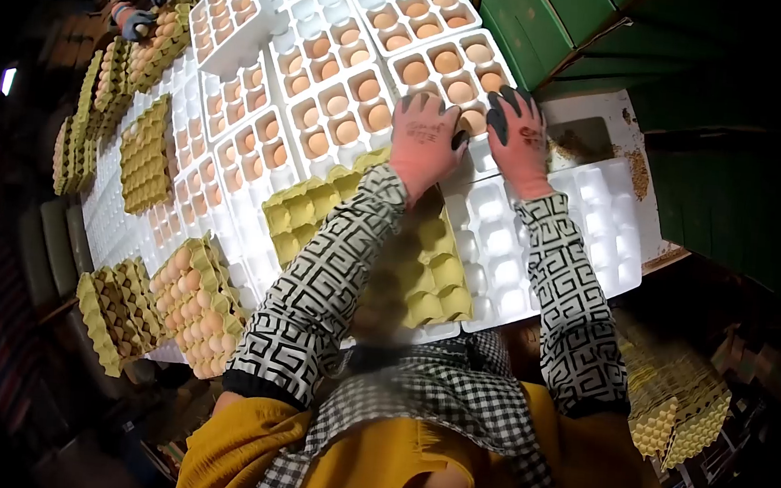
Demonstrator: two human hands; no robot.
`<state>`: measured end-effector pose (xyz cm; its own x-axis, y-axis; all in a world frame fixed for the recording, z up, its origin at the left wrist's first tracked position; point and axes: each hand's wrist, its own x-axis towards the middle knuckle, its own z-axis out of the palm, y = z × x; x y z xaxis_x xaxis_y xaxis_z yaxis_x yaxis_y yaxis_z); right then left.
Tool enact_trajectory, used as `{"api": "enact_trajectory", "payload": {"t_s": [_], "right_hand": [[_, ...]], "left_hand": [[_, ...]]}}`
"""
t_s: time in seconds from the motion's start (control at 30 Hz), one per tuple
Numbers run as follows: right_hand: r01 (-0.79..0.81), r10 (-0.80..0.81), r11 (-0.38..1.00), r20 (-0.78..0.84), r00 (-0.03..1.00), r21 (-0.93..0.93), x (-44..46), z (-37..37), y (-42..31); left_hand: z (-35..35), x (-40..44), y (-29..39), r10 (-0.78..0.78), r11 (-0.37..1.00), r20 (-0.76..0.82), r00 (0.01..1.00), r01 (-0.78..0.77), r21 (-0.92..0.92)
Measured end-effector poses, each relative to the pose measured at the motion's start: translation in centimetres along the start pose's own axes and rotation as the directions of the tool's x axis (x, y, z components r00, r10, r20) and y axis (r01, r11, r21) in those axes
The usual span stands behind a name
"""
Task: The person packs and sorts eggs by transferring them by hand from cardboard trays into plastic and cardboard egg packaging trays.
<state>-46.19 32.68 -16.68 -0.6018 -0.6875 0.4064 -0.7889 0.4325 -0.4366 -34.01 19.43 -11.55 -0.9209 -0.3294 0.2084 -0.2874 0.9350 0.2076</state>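
Observation:
My left hand [426,143], in a pink glove with dark fingertips, is over the near-left side of a white foam egg tray [477,164]. Its fingers bend down into the cups, and whatever they hold is hidden. Beside it my right hand [518,144], gloved alike, curls its fingers at the tray's right edge; nothing in its grasp can be made out. One brown egg [473,121] shows between both hands, and another egg [491,82] sits just beyond the right fingertips. Under my left forearm lies a yellow pulp egg tray [438,280].
White foam trays with eggs [335,105] cover the lit table. Egg-filled pulp trays [193,306] stand at the left edge. Green boxes [535,35] rise at the right. At the far left, another person's gloved hand [133,22] touches eggs. Stacked trays [680,414] are lower right.

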Motion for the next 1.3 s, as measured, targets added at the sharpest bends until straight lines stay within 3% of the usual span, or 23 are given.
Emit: {"api": "enact_trajectory", "payload": {"t_s": [0.1,0.17,0.23,0.3,0.37,0.43,0.47,0.5,0.53,0.63,0.7,0.77,0.9,0.93,0.97,1.03,1.07,1.1,1.13,1.17,1.2,1.23,1.3], "right_hand": [[-0.067,0.092,0.972,-0.102,0.990,0.224,-1.3,-2.8,-1.3],[-0.131,0.181,0.963,-0.205,0.962,0.235,-3.1,-4.4,-2.4],[-0.151,0.213,0.856,-0.072,0.974,0.495,-3.9,-7.3,-5.7],[-0.334,0.096,0.703,0.381,0.919,0.628,-6.1,-10.9,-10.3],[0.035,-0.238,0.881,0.380,0.894,0.472,-8.1,-12.4,-15.0],[-0.149,-0.008,0.880,0.328,0.945,0.451,-8.0,-10.0,-15.0],[-0.238,0.108,0.865,0.300,0.948,0.442,-7.5,-8.4,-14.5],[-0.276,0.207,0.897,0.224,0.952,0.345,-5.6,-6.5,-13.3],[-0.178,0.165,0.951,0.073,0.984,0.254,-3.7,-4.5,-12.0],[-0.072,0.094,0.992,0.237,0.967,-0.104,-0.2,0.6,-7.5],[-0.015,0.027,0.999,0.322,0.946,-0.039,0.6,3.4,-4.7],[0.056,-0.045,0.998,0.358,0.932,-0.020,1.2,1.5,-6.0],[0.223,-0.137,0.934,0.297,0.945,-0.278,0.5,0.7,-7.8],[0.247,-0.200,0.929,0.189,0.961,-0.275,0.3,1.1,-7.5],[0.188,-0.128,0.950,0.238,0.963,-0.250,0.2,1.6,-7.3],[0.156,-0.160,0.987,0.120,0.980,0.043,-0.4,0.2,-8.4],[-0.060,0.030,0.969,0.130,0.991,0.239,-0.7,-1.3,-9.4],[-0.048,0.031,0.914,0.049,0.998,0.403,-1.8,-3.5,-12.0],[-0.093,0.027,0.889,0.151,0.988,0.448,-3.7,-6.4,-14.9],[-0.161,-0.032,0.904,0.437,0.899,0.397,-5.9,-8.9,-18.1],[-0.122,-0.053,0.954,0.556,0.829,0.273,-9.1,-9.3,-21.5],[0.352,-0.398,0.916,0.519,0.756,0.190,-11.7,-9.0,-23.4],[0.519,-0.364,0.855,0.733,0.574,0.018,-16.7,-7.0,-25.1]], "left_hand": [[-1.5,-1.2,-2.1,-0.052,0.949,-0.024,0.998,0.042,-0.314],[-4.6,-2.8,-3.9,-0.165,0.796,-0.046,0.985,0.106,-0.596],[-8.5,-6.0,-5.8,-0.260,0.747,-0.081,0.962,0.147,-0.648],[-11.9,-11.1,-8.1,-0.363,0.732,0.057,0.930,0.322,-0.601],[-13.5,-17.1,-9.7,-0.397,0.770,0.114,0.911,0.398,-0.499],[-14.5,-22.0,-10.2,-0.381,0.853,0.159,0.911,0.413,-0.321],[-15.4,-23.2,-9.2,-0.465,0.755,0.245,0.851,0.525,-0.393],[-14.5,-25.8,-9.7,-0.443,0.811,0.192,0.875,0.483,-0.330],[-14.8,-26.8,-9.0,-0.403,0.821,0.229,0.886,0.461,-0.337],[-15.2,-29.6,-6.7,-0.226,0.921,0.303,0.926,0.305,-0.244],[-15.1,-31.5,-5.6,-0.159,0.934,0.424,0.892,0.275,-0.229],[-14.5,-33.2,-4.8,-0.112,0.959,0.339,0.934,0.191,-0.211],[-13.4,-34.9,-4.7,-0.149,0.951,0.306,0.940,0.221,-0.218],[-13.4,-34.9,-4.8,-0.145,0.957,0.295,0.944,0.210,-0.201],[-13.3,-35.2,-4.9,-0.162,0.951,0.286,0.944,0.227,-0.210],[-13.2,-35.7,-5.4,-0.174,0.942,0.277,0.945,0.242,-0.233],[-13.3,-35.7,-5.7,-0.160,0.945,0.288,0.944,0.231,-0.231],[-13.5,-35.6,-5.8,-0.148,0.946,0.300,0.942,0.223,-0.235],[-13.7,-35.5,-5.8,-0.136,0.946,0.312,0.941,0.217,-0.242],[-13.8,-35.5,-5.8,-0.124,0.947,0.321,0.939,0.209,-0.246],[-13.8,-35.6,-6.1,-0.100,0.947,0.323,0.941,0.189,-0.258],[-14.0,-35.8,-6.8,-0.074,0.948,0.325,0.943,0.167,-0.269],[-14.0,-35.6,-7.4,-0.037,0.950,0.325,0.945,0.134,-0.282]]}}
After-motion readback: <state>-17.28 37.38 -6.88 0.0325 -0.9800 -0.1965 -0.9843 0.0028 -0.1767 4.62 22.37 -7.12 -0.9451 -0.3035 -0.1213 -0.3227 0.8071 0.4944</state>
